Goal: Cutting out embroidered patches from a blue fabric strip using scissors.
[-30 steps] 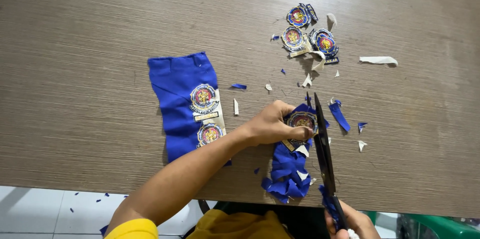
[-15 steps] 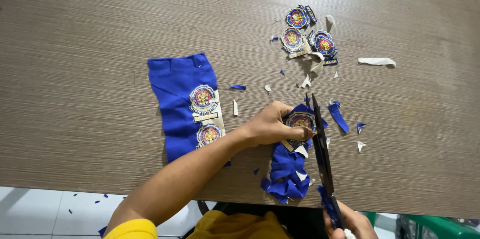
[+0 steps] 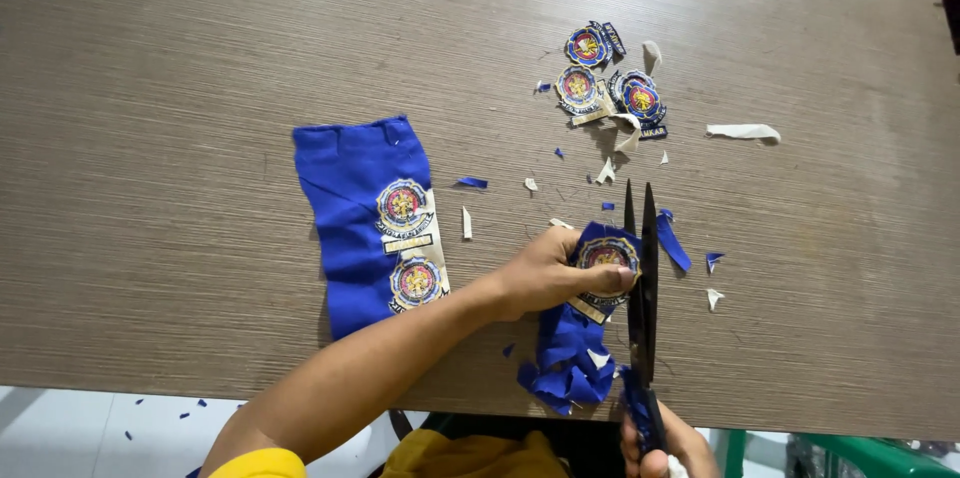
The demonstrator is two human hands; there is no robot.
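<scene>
Wood-grain table (image 3: 180, 58) bears blue cloth (image 3: 350, 208), cut round badges (image 3: 605, 83), scattered scraps (image 3: 742, 132)

Single head camera, high above table (image 3: 200, 58), looking steeply down and forward; near edge at frame bottom.

Matt wood-grain table (image 3: 180, 88) — blue cloth (image 3: 350, 208), dark metal scissors (image 3: 640, 278).

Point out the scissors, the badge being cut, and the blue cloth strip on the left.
scissors (image 3: 640, 278), head view, on the blades
badge (image 3: 605, 255), head view, on its round centre
blue cloth strip (image 3: 345, 208), head view, on bare blue cloth
</scene>
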